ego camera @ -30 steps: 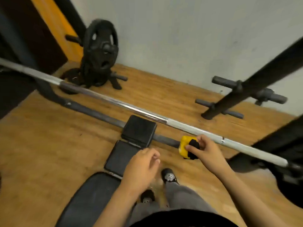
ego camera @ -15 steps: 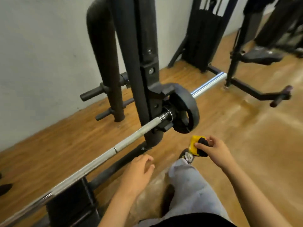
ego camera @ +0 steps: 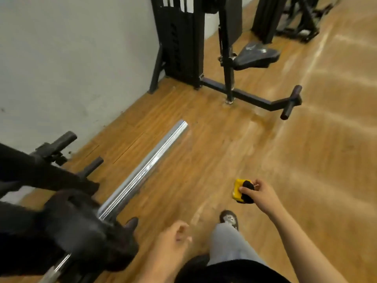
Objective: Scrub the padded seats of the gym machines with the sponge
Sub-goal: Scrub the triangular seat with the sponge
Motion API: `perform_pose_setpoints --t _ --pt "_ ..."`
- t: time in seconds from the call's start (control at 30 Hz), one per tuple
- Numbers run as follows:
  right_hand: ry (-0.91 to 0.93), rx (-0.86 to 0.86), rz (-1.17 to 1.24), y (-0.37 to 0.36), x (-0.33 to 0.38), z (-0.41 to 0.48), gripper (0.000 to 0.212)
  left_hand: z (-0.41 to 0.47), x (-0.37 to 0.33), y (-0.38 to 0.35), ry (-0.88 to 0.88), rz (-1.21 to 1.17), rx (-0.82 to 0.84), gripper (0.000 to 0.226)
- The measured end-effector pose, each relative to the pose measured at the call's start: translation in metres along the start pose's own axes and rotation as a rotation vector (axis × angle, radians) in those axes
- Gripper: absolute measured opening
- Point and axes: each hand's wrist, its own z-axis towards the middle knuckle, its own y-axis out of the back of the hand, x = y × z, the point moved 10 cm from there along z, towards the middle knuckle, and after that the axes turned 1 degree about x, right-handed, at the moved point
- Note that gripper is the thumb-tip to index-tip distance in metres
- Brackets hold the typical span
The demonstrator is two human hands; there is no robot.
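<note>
The right hand (ego camera: 263, 194) gripped the yellow-and-black sponge (ego camera: 241, 190) at arm's length; the left hand (ego camera: 173, 237) hung loosely curled and empty. The next padded seat (ego camera: 255, 56) lay well ahead of both hands. Approaching squarely and pressing the sponge's scouring face flat would probably serve best.

Right hand (ego camera: 263, 196) grips the sponge (ego camera: 238, 189); left hand (ego camera: 173, 237) hangs loosely curled, empty.

The right hand (ego camera: 263, 196) grips a yellow-and-black sponge (ego camera: 241, 190) above the wood floor (ego camera: 316, 160); the left hand (ego camera: 173, 240) hangs loosely curled, empty
</note>
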Motion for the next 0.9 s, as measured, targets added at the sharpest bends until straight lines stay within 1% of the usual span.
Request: perform_pose_setpoints --t 0.07,0.1,0.13,0.17,0.2,0.33,0.4,0.5,0.57,0.63,0.77,0.9 --pt "-0.035 0.013 -0.029 0.040 -0.002 0.051 0.029 0.042 -0.041 -0.009 0.062 -0.022 -0.093 0.020" --pt "-0.048 0.021 -0.040 0.059 -0.002 0.073 0.029 0.062 -0.063 -0.009 0.056 -0.031 -0.147 0.017" --pt "-0.070 0.023 -0.053 0.076 -0.002 0.090 0.029 0.081 -0.087 -0.012 0.019 -0.004 -0.162 0.011" --pt "-0.090 0.014 -0.059 0.093 -0.002 0.105 0.028 0.099 -0.115 -0.017 -0.033 0.048 -0.146 0.009" --pt "-0.105 0.005 -0.064 0.110 -0.001 0.118 0.027 0.115 -0.140 -0.025 -0.077 0.090 -0.116 0.012" --pt "-0.151 -0.035 -0.073 0.166 0.006 0.156 0.033 0.171 -0.230 -0.059 -0.257 0.152 0.020 0.017" --pt "-0.163 -0.072 -0.066 0.191 0.009 0.173 0.032 0.200 -0.267 -0.073 -0.313 0.214 0.076 0.021" --pt "-0.178 -0.120 -0.037 0.226 0.012 0.200 0.032 0.252 -0.311 -0.093 -0.378 0.271 0.146 0.019" --pt "-0.185 -0.151 -0.014 0.244 0.014 0.217 0.031 0.287 -0.335 -0.102 -0.405 0.291 0.178 0.019" --pt "-0.204 -0.203 0.011 0.264 0.012 0.238 0.029 0.327 -0.354 -0.111 -0.395 0.327 0.199 0.020" --pt "-0.281 -0.274 0.017 0.283 0.000 0.280 0.030 0.395 -0.364 -0.127 -0.319 0.421 0.252 0.019" --pt "-0.373 -0.303 -0.006 0.294 -0.006 0.332 0.031 0.458 -0.367 -0.137 -0.245 0.419 0.294 0.014"
